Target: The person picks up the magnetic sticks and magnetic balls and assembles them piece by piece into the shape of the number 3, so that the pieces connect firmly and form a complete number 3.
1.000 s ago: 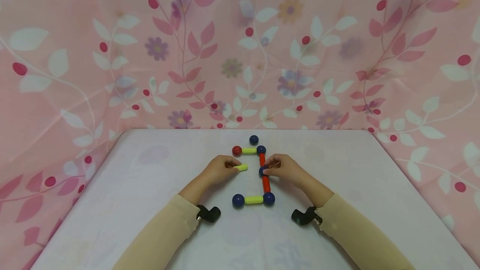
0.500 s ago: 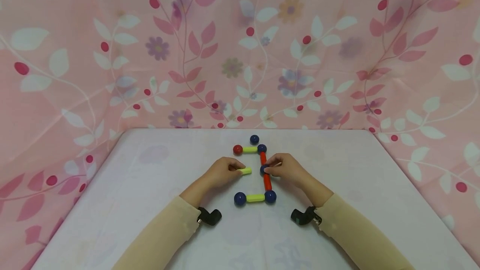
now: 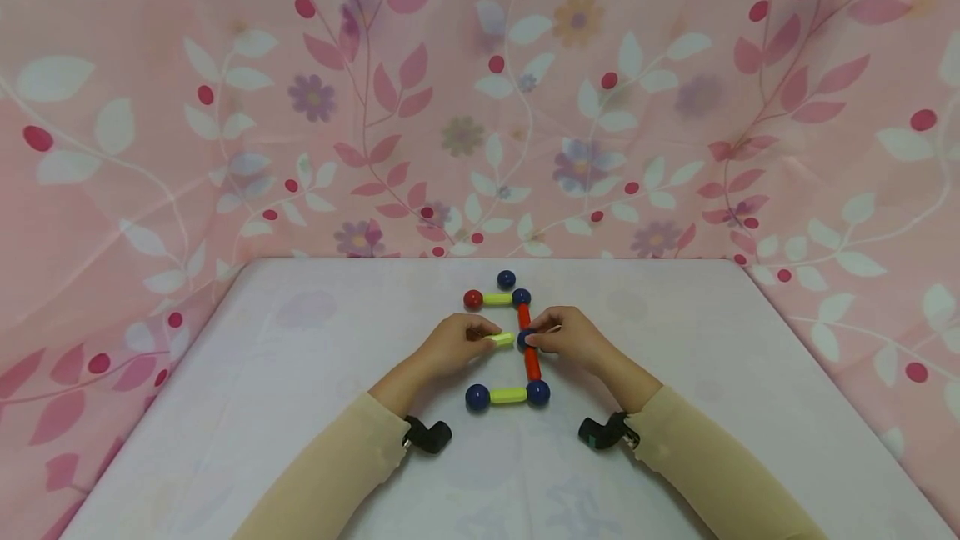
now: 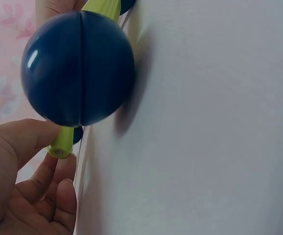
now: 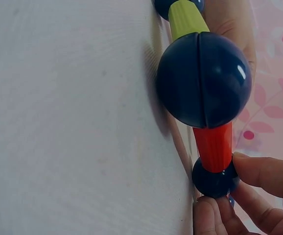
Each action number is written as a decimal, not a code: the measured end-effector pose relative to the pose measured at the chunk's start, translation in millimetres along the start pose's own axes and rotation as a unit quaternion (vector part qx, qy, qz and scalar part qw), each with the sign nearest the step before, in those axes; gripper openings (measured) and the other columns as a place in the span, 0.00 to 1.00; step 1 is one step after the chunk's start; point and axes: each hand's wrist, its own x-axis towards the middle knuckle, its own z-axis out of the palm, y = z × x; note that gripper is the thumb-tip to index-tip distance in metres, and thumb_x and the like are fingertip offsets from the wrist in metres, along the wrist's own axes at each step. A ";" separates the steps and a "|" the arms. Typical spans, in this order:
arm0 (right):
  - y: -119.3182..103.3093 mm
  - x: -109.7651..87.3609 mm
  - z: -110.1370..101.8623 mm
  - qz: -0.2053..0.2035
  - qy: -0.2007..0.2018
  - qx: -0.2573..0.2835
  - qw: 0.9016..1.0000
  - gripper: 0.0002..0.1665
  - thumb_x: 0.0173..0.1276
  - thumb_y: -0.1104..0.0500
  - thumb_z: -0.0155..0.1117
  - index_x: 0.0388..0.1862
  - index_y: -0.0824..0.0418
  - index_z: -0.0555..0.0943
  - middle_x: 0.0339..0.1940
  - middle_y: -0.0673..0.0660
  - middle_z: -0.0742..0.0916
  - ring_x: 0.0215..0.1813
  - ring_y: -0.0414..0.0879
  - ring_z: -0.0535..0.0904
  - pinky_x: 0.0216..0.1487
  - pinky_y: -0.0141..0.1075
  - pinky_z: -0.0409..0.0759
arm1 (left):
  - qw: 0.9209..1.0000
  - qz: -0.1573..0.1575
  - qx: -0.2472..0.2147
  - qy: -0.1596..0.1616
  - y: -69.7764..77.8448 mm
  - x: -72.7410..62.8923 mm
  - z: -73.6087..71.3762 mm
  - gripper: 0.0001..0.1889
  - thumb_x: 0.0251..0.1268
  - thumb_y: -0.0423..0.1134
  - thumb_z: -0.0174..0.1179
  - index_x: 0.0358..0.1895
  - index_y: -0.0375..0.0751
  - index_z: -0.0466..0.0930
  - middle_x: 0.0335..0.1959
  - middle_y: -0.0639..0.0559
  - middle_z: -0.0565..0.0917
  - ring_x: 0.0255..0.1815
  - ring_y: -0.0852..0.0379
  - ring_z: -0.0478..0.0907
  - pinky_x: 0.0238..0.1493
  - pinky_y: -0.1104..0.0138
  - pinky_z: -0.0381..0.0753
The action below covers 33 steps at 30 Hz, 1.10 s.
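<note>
My left hand (image 3: pixel 457 344) pinches a yellow-green rod (image 4: pixel 60 144) between thumb and fingers. The rod's free end points at a blue ball (image 3: pixel 526 340), a small gap short of it in the head view. With thumb and fingers my right hand (image 3: pixel 573 333) grips that blue ball, seen also in the right wrist view. Red rods run from it to a far blue ball (image 3: pixel 521 297) and, through the near red rod (image 5: pixel 214 147), to a near blue ball (image 5: pixel 205 81). Another yellow-green rod (image 3: pixel 508 396) joins the near ball to a left blue ball (image 4: pixel 78 68).
At the far end a yellow-green rod (image 3: pixel 497 300) links the far blue ball to a red ball (image 3: pixel 473 299). A loose-looking blue ball (image 3: pixel 506 279) lies just behind. The white-covered table (image 3: pixel 300 407) ends at a pink floral curtain (image 3: pixel 465 107).
My left hand has moved right, bringing the yellow-green rod's end close to the middle blue ball. My right hand keeps its grip on that ball, almost still.
</note>
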 end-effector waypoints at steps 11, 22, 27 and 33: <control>-1.8 -2.4 -0.1 0.002 -0.003 0.008 1.000 0.11 0.65 0.57 0.73 0.44 0.59 0.85 0.41 0.53 0.87 0.40 0.47 0.81 0.42 0.37 0.81 | 1.000 0.012 -0.010 0.006 2.4 1.5 4.3 0.09 0.69 0.37 0.65 0.49 0.49 0.87 0.40 0.58 0.84 0.41 0.56 0.76 0.47 0.64 0.78; 1.2 -1.0 -1.8 -0.002 -0.015 0.021 1.000 0.12 0.65 0.58 0.73 0.45 0.60 0.84 0.41 0.54 0.86 0.40 0.47 0.81 0.43 0.37 0.81 | 1.000 0.013 -0.005 0.015 -0.7 2.5 7.7 0.08 0.69 0.36 0.64 0.48 0.47 0.87 0.39 0.58 0.83 0.40 0.57 0.75 0.46 0.64 0.77; 3.3 -1.2 -2.8 0.000 -0.022 0.032 0.999 0.13 0.63 0.60 0.74 0.45 0.61 0.83 0.41 0.55 0.86 0.40 0.47 0.81 0.43 0.37 0.80 | 1.000 0.012 -0.006 0.011 -1.3 3.0 8.6 0.08 0.69 0.36 0.64 0.48 0.48 0.87 0.40 0.58 0.83 0.40 0.57 0.76 0.48 0.64 0.78; 3.3 -1.8 -5.3 0.000 -0.026 0.028 0.999 0.13 0.64 0.60 0.74 0.46 0.62 0.83 0.42 0.54 0.86 0.40 0.47 0.81 0.43 0.38 0.80 | 1.000 0.015 -0.006 0.009 -2.1 4.1 9.6 0.08 0.69 0.37 0.64 0.48 0.49 0.87 0.40 0.59 0.84 0.41 0.57 0.76 0.48 0.64 0.78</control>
